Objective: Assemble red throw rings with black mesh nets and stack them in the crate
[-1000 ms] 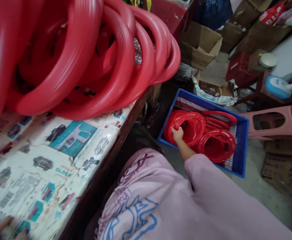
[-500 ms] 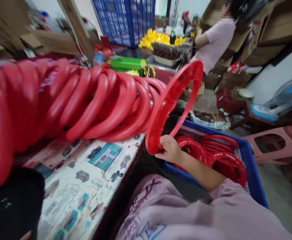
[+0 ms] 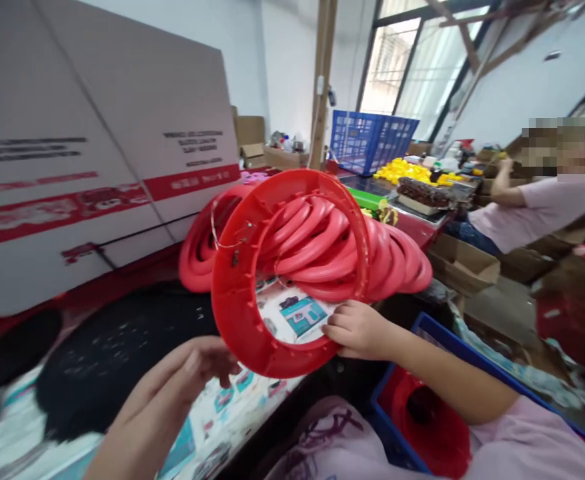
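Note:
My right hand is closed on the lower right rim of a flat red plastic ring, held upright above the table edge. My left hand reaches up toward the ring's lower left rim, fingers curled and loosely apart, just short of touching it. Behind the ring lies a row of thick red rubber tyres strung across the table. The table is covered with printed paper showing toy pictures.
A blue crate with more red rings stands on the floor at my right. A large cardboard box fills the left. A black pile lies on the table. Another person sits at the far right by yellow parts and a blue basket.
My right hand took a red ring out of the blue crate and raised it in front of me over the table. My left hand came up toward it. The view tilted upward.

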The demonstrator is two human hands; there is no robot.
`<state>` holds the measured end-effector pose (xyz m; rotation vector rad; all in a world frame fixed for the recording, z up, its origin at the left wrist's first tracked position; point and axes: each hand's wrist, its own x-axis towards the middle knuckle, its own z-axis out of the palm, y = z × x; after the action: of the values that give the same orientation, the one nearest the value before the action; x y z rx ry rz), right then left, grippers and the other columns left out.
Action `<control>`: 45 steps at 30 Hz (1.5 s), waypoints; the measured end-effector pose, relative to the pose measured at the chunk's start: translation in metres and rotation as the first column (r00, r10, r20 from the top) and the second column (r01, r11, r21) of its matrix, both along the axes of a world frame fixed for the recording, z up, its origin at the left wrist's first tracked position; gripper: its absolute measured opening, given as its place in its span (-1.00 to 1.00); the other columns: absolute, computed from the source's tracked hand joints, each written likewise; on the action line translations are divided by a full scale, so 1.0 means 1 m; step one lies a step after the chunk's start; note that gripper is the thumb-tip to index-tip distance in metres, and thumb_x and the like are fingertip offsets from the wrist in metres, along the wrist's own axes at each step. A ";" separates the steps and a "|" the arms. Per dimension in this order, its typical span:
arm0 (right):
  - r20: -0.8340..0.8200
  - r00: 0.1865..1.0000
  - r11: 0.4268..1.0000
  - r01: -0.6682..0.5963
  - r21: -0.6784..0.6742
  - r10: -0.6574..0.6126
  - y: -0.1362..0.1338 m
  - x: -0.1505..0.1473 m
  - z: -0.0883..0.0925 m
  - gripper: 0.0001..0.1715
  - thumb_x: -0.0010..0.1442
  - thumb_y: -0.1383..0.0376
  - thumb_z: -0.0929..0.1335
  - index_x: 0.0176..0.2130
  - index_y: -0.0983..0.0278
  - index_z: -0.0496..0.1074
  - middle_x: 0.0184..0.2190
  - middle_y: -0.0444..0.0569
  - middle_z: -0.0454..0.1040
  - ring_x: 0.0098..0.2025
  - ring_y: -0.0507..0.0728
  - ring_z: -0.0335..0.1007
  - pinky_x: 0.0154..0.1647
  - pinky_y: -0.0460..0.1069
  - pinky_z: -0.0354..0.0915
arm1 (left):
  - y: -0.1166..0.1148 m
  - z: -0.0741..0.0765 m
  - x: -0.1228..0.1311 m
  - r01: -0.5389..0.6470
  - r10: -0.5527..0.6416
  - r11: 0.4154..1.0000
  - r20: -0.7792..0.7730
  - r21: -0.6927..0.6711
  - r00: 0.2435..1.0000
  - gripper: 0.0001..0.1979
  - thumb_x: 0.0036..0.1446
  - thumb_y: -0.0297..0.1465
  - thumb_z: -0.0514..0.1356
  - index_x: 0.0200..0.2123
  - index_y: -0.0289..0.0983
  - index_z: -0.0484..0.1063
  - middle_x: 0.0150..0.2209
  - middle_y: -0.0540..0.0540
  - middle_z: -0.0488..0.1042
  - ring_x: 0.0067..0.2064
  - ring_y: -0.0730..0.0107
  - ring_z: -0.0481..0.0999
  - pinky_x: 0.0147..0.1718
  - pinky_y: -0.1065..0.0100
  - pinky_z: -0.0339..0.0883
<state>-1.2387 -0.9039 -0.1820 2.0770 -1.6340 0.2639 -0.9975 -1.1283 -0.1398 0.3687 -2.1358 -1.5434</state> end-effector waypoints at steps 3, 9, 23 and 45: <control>-0.023 0.998 0.997 -0.062 0.039 0.063 -0.010 0.000 0.015 -0.77 0.30 0.24 0.23 -0.18 0.33 0.39 -0.39 -0.01 0.43 -0.35 0.12 0.28 -0.28 0.04 0.14 | -0.010 0.009 -0.006 0.021 -0.008 0.847 -0.026 0.530 1.000 -0.67 0.22 -0.13 0.12 -0.41 -0.23 0.49 -0.52 0.03 0.47 -0.52 0.52 0.38 -0.54 0.49 0.31; -0.137 0.978 0.983 -0.144 0.112 0.159 -0.028 -0.007 0.051 -0.82 0.30 0.42 0.23 -0.26 0.28 0.41 -0.44 -0.05 0.41 -0.38 0.08 0.25 -0.26 0.03 0.12 | -0.051 0.010 -0.008 0.127 -0.276 0.693 0.099 0.710 0.956 -0.55 0.15 -0.04 0.13 -0.35 -0.35 0.50 -0.62 -0.05 0.45 -0.68 0.45 0.35 -0.69 0.46 0.23; -0.313 0.887 0.939 -0.298 0.172 0.339 -0.116 -0.027 0.105 -0.69 0.11 0.54 0.38 -0.60 0.30 0.39 -0.42 -0.31 0.53 -0.12 -0.04 0.47 0.10 0.10 0.33 | -0.038 -0.014 -0.006 0.287 -0.894 0.331 0.202 0.899 0.400 -0.06 -0.06 -0.27 0.38 0.33 -0.14 -0.01 -0.05 -0.15 0.49 -0.48 0.44 0.51 -0.63 0.52 0.24; 0.810 -0.145 0.525 -0.822 0.220 -0.568 -0.133 0.104 0.025 -0.64 0.06 0.07 0.41 -0.33 0.31 0.35 -0.57 -0.18 0.41 -0.62 -0.06 0.29 -0.59 -0.15 0.19 | -0.062 -0.006 0.028 -0.322 0.305 0.779 0.124 0.537 0.944 -0.73 0.00 -0.46 0.26 -0.17 -0.30 0.38 -0.27 -0.07 0.54 -0.21 0.31 0.58 -0.08 0.24 0.46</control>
<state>-1.1348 -1.0373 -0.1571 3.1071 -2.5843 2.3972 -0.9694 -1.1901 -0.1458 0.9000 -1.4964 -1.9262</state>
